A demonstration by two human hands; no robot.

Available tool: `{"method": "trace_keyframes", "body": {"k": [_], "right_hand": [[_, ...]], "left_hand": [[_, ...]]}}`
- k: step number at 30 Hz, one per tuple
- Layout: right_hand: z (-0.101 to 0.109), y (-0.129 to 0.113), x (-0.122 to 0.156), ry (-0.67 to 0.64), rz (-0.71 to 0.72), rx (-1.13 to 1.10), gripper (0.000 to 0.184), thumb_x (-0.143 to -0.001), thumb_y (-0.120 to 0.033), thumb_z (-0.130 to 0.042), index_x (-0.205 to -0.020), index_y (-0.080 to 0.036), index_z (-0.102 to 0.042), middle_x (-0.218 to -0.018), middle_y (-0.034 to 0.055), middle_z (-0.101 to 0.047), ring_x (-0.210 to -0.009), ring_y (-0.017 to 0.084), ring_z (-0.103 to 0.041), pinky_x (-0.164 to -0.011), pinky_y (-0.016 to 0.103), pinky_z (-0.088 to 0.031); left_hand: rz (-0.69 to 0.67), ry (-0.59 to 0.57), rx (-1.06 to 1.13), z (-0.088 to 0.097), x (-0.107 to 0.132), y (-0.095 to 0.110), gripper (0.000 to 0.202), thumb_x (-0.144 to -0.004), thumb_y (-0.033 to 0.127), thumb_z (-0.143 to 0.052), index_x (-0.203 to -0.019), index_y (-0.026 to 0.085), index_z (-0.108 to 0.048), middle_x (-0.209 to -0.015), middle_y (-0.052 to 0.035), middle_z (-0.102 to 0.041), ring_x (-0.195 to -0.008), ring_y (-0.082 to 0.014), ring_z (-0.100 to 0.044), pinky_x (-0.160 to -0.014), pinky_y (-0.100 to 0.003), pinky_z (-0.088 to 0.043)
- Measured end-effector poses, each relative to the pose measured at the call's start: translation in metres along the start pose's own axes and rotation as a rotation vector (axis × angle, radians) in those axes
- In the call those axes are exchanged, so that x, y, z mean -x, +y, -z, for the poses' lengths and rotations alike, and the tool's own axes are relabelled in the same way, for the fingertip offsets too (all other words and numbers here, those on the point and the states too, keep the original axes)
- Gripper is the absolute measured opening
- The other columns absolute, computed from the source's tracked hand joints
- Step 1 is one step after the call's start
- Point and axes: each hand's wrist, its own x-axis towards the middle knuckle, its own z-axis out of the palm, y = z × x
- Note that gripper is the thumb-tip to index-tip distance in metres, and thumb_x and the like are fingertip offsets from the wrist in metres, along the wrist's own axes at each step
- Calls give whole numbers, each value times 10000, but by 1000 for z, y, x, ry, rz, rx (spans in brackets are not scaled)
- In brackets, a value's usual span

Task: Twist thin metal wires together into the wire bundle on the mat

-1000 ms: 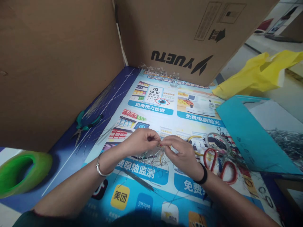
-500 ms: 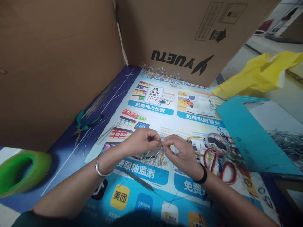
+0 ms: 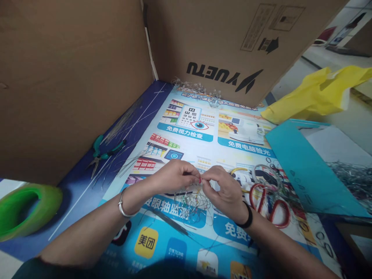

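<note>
My left hand (image 3: 178,174) and my right hand (image 3: 222,184) meet above the printed sheet, fingertips pinched close together. Between them shows a tiny red spot (image 3: 200,180), perhaps a bead, too small to make out. Both hands pinch fine wire, whose ends are hidden by the fingers. Just under the hands spreads a loose, springy tangle of thin wire (image 3: 193,203) with small glints of colour in it. Red-handled scissors (image 3: 280,213) lie beside my right wrist. A bundle of dark straight wires (image 3: 171,223) rests nearer my body.
Teal-handled pliers (image 3: 101,155) and loose wires lie at left, near a roll of green tape (image 3: 55,209). Cardboard walls (image 3: 215,46) stand behind and left. At right are a clear tape ring (image 3: 267,176), a blue box (image 3: 293,166) of wire pieces, and a yellow bag (image 3: 314,93).
Both hands stay almost in place with fingers pinched. The wire tangle beneath them now shows more fully and spreads to the right. A small red spot now appears between the fingertips.
</note>
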Motion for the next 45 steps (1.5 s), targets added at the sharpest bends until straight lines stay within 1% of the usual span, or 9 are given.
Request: {"method": "trace_keyframes", "body": {"k": [6,10,20,27,33,35,39,43,45], "right_hand": [[1,-1,0,1,6,0,198,-772,-49,-515,-852,-222,-569,-710,4,-627,-678,142,-582,-621,282,-479],[1,-1,2,-20,-53,-23,182,-785,-68,-517,-867,-220,-572,-702,5,-615,-669,144,-575,-617,287,-476],[3,-2,2,-25,-98,-64,194,-765,-67,-519,-871,-221,-572,-694,7,-605,-662,157,-569,-625,304,-476],[2,-2,3,-27,-106,-70,207,-752,-47,-521,-866,-214,-569,-694,6,-592,-661,152,-561,-622,291,-468],[4,-1,3,-43,-138,-87,201,-756,-45,-519,-859,-212,-562,-708,2,-580,-671,147,-554,-639,292,-457],[4,-1,4,-38,-166,-98,190,-755,-52,-524,-853,-210,-567,-709,-2,-578,-666,142,-557,-634,284,-455],[3,3,6,-9,-294,-170,188,-744,-66,-543,-861,-210,-578,-723,-18,-592,-660,120,-573,-636,256,-461],[10,8,0,57,-463,-278,142,-739,-99,-554,-833,-200,-589,-742,-16,-602,-689,123,-577,-665,264,-464],[20,9,-7,97,-512,-298,116,-736,-119,-561,-821,-191,-595,-742,-13,-602,-681,121,-565,-645,258,-455]], "left_hand": [[-69,37,-49,-1,0,2,155,-736,142,-518,-701,155,-669,-621,19,-632,-594,-84,-524,-548,-193,-371],[-118,58,-80,-2,0,1,146,-701,104,-520,-665,157,-652,-633,22,-630,-593,-79,-514,-556,-195,-366],[-108,30,-146,2,0,-2,170,-714,124,-493,-682,153,-657,-628,15,-627,-587,-82,-508,-546,-204,-355],[-123,61,-145,1,-1,-8,150,-695,110,-487,-694,151,-631,-640,25,-621,-600,-80,-531,-558,-189,-376],[-114,92,-178,3,0,-4,142,-702,102,-469,-690,153,-601,-646,28,-600,-608,-87,-515,-570,-200,-371],[-127,65,-178,5,1,-1,136,-716,111,-469,-701,152,-598,-657,23,-602,-618,-93,-515,-582,-206,-376],[-156,-58,-237,5,4,4,93,-750,177,-536,-811,161,-605,-698,16,-623,-618,-105,-522,-571,-213,-372],[-201,-54,-517,4,6,7,80,-746,143,-539,-787,168,-603,-671,6,-621,-652,-141,-526,-606,-242,-364],[-224,-43,-570,4,7,8,86,-758,132,-523,-780,171,-597,-679,2,-620,-678,-151,-538,-621,-247,-366]]}}
